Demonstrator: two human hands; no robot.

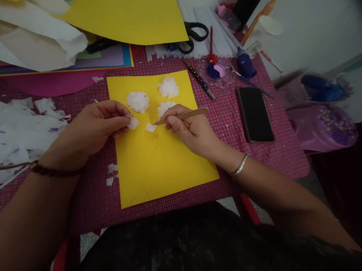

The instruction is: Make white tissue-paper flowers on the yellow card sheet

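A yellow sheet of paper (158, 168) lies on the table before me. Three ruffled white paper clusters sit on its upper half, one a rounded tuft (138, 101) at the left, another (168, 87) at the right, the third partly behind my right hand. My left hand (102, 122) pinches a small white paper square (133, 123) over the sheet's left edge. My right hand (189, 128) is closed round a thin tan stick (194, 113), perhaps a pencil or brush; its tip meets another white paper square (150, 128) at the sheet's middle.
At the left lies a heap of white paper pieces (15, 131). Behind are another yellow sheet (136, 19), scissors (196, 32) and coloured papers. To the right are a patterned pen (199, 79), a paint palette (222, 71), a blue paint bottle (246, 63) and a phone (255, 114).
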